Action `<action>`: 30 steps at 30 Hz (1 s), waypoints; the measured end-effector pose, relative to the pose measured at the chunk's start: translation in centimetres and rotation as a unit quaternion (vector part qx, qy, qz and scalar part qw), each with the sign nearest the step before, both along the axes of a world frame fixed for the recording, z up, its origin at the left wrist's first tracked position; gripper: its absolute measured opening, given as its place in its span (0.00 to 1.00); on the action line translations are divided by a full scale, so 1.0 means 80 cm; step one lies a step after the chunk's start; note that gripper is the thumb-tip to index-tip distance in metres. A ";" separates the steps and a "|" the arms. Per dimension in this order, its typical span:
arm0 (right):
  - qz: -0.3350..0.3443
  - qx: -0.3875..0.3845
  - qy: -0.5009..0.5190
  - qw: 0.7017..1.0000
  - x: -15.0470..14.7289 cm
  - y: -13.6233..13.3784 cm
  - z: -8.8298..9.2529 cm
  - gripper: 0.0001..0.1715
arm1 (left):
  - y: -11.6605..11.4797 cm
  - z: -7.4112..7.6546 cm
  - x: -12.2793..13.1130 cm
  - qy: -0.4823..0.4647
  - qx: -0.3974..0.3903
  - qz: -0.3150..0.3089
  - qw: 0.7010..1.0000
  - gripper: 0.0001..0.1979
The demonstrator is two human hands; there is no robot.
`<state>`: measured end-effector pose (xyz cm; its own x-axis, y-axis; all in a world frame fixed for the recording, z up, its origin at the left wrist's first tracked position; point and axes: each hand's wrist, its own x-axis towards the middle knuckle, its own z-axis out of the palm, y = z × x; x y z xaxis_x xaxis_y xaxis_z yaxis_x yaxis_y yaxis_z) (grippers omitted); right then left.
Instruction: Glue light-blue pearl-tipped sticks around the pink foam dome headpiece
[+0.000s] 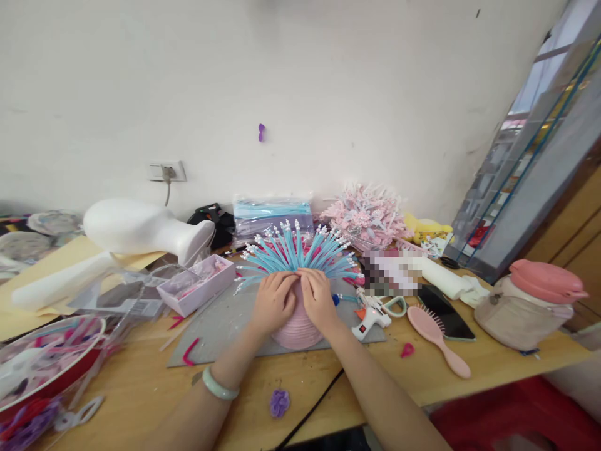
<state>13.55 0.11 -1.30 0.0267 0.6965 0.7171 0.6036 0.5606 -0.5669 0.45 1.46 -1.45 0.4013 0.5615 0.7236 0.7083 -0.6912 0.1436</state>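
A wide fan of blue pipe cleaners (pixel 286 247) with white beads on their tips spreads above a pink ribbed cone-shaped base (pixel 297 332). My left hand (pixel 276 302) is closed at the near side of the fan, its fingertips pinching at the foot of the stems. Close beside it, my right hand (pixel 317 300) is also closed, with its fingertips almost meeting the left ones. Exactly which stems are between the fingers is hidden. Under the base lies a grey mat (pixel 211 335). Some deep pink material shows behind the blue stems.
Right of my hands are a hot glue gun (pixel 372 321), scissors (pixel 395 305), a pink hairbrush (pixel 434 332), a phone (pixel 453 316) and a pink-lidded jar (pixel 526 307). A white foam head (pixel 136 225), lilac box (pixel 200 291) and purple flower (pixel 280 403) lie around.
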 end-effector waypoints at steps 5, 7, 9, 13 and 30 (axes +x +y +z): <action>-0.008 -0.005 -0.013 1.000 0.000 0.000 -0.001 0.18 | 0.000 -0.002 0.003 -0.028 -0.021 0.057 0.998 0.15; -0.007 -0.006 -0.014 1.000 0.000 0.000 -0.001 0.18 | 0.001 -0.003 0.004 -0.038 -0.030 0.071 0.996 0.16; -0.006 -0.004 -0.016 1.000 0.000 0.000 -0.001 0.18 | 0.002 -0.004 0.004 -0.040 -0.033 0.068 0.996 0.16; -0.008 0.001 -0.018 1.000 0.000 0.001 -0.001 0.18 | 0.004 -0.004 0.004 -0.037 -0.044 0.046 0.997 0.16; -0.008 -0.007 -0.041 0.999 0.004 0.005 -0.004 0.18 | 0.008 -0.004 0.005 -0.053 -0.067 -0.013 0.996 0.16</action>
<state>13.86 0.49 -1.61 -0.0195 0.7064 0.7076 0.6570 0.5425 -0.5235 0.85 2.10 -1.79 0.3419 0.6467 0.6819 0.6659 -0.6787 0.3098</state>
